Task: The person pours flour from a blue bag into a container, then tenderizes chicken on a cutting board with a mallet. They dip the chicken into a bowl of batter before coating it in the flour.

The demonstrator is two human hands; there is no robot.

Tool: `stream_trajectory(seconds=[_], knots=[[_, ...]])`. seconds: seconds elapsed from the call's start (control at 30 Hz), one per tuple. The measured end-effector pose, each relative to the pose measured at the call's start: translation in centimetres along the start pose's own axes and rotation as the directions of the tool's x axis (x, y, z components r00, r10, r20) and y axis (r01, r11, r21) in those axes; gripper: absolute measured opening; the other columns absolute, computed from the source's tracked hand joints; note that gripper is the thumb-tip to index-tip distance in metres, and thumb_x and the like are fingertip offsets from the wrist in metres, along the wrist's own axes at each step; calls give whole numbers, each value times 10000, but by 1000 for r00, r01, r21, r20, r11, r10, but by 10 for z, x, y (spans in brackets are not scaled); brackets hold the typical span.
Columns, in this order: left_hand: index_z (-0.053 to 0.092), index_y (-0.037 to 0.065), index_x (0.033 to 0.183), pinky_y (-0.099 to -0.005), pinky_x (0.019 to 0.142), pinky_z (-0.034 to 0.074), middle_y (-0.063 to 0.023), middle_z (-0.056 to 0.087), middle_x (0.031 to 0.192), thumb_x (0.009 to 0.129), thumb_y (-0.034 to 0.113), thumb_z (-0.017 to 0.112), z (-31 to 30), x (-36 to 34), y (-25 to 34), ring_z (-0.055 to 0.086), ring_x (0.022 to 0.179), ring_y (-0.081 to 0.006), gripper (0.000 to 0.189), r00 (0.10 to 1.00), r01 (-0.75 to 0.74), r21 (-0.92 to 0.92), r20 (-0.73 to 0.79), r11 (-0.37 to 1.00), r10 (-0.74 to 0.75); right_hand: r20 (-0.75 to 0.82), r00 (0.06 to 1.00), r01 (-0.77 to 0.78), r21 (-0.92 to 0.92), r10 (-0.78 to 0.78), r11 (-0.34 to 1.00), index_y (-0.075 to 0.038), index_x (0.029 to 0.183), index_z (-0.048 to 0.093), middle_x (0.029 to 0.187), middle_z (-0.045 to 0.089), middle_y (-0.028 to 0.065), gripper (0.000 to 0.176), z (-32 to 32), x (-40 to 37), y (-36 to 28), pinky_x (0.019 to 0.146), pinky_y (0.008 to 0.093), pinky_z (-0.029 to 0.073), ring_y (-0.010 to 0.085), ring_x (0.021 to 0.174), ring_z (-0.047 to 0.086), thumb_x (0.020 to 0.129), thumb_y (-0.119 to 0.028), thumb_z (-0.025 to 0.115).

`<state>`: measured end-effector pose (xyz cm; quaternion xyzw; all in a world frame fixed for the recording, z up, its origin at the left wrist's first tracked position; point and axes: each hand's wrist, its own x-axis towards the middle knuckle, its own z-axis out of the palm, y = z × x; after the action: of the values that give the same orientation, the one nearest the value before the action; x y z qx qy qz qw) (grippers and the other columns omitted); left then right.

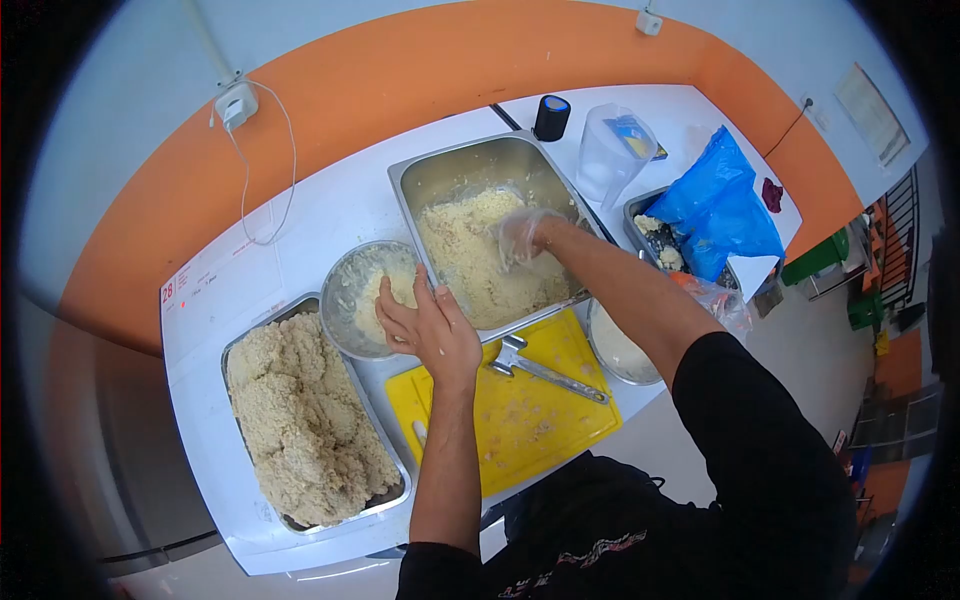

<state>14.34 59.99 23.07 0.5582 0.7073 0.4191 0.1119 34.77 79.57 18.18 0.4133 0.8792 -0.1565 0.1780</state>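
Note:
My left hand (pixel 432 330) is bare, its fingers apart, between the round metal bowl (pixel 345 342) and the deep steel pan (pixel 408 180). Pale batter or crumbs coat the bowl's inside, and specks cling to my skin. In a clear plastic glove, my right hand (pixel 526 240) reaches into the pan over pale yellow crumbs (pixel 460 265); its fingers are blurred. Below the pan lies a yellow cutting board (pixel 530 440) smeared with bits. A metal meat mallet (pixel 550 372) rests on the board.
A tray of heaped crumb-coated food (pixel 305 420) sits at left. To the right are a round container of white powder (pixel 615 345), a blue plastic bag (pixel 720 215) over a dark tray, and a clear pitcher (pixel 605 160). A black speaker (pixel 552 118) stands behind the pan.

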Motion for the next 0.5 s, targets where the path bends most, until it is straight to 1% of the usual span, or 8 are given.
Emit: stream_trajectory(seconds=[0.13, 0.2, 0.23, 0.3, 0.33, 0.4, 0.43, 0.5], knots=[[554, 110, 1368, -619, 1080, 116, -209, 212, 1548, 1018, 243, 429, 0, 0, -2, 135, 1445, -378, 395, 1000, -6, 4, 6, 1000, 6, -10, 998, -56, 9, 57, 998, -31, 977, 753, 1004, 727, 199, 428, -8, -17, -19, 732, 442, 519, 313, 842, 686, 744, -390, 756], [546, 112, 1374, -620, 1083, 113, -210, 205, 1551, 1016, 234, 436, 0, 1, -1, 133, 1446, -379, 394, 1000, 0, -1, 12, 1000, 0, 202, 979, 17, -112, 6, 994, -16, 962, 745, 990, 721, 214, 443, -20, -21, -34, 754, 446, 515, 323, 855, 689, 740, -399, 761], [546, 112, 1374, -620, 1083, 113, -210, 205, 1551, 1016, 234, 436, 1, 1, 0, 133, 1446, -379, 394, 1000, -1, -3, 11, 1000, 1, 200, 980, 15, -114, 8, 993, -16, 962, 745, 990, 721, 214, 443, -8, -15, -23, 754, 446, 515, 323, 855, 689, 740, -399, 761], [544, 111, 1372, -621, 1087, 112, -213, 202, 1552, 1014, 229, 443, 1, 0, -2, 131, 1445, -381, 391, 1000, 5, 0, 16, 1000, -5, 40, 993, 102, 250, -115, 963, 1, 928, 734, 963, 711, 233, 420, 12, -5, -8, 765, 441, 515, 345, 861, 683, 729, -367, 775], [544, 111, 1372, -621, 1087, 112, -213, 202, 1552, 1014, 229, 443, 2, 0, -3, 131, 1445, -381, 391, 1000, 7, 1, 14, 1000, -7, 41, 992, 105, 248, -118, 963, 1, 928, 734, 963, 711, 233, 420, -5, -18, -19, 765, 441, 515, 345, 861, 683, 729, -367, 775], [542, 111, 1372, -622, 1090, 111, -218, 209, 1546, 1015, 232, 441, 3, 1, -5, 133, 1442, -384, 390, 1000, -24, 10, -2, 1000, 24, -109, 992, 81, 227, -58, 970, 11, 920, 722, 929, 704, 239, 383, -43, -46, -37, 766, 433, 518, 365, 849, 678, 716, -306, 787], [542, 111, 1372, -622, 1090, 111, -218, 209, 1546, 1015, 232, 441, 3, 1, -5, 133, 1442, -384, 390, 1000, -22, 10, -3, 1000, 22, -109, 992, 82, 227, -59, 970, 11, 920, 722, 929, 704, 239, 383, -48, -47, -37, 766, 433, 518, 365, 849, 678, 716, -306, 787], [543, 110, 1370, -621, 1090, 112, -222, 215, 1541, 1017, 233, 437, 2, 0, -4, 137, 1439, -384, 388, 1000, -19, 8, -5, 1000, 19, -310, 945, -11, 289, 104, 957, -10, 992, 685, 946, 708, 204, 415, -60, -51, -35, 761, 403, 529, 326, 819, 664, 647, -186, 837]])
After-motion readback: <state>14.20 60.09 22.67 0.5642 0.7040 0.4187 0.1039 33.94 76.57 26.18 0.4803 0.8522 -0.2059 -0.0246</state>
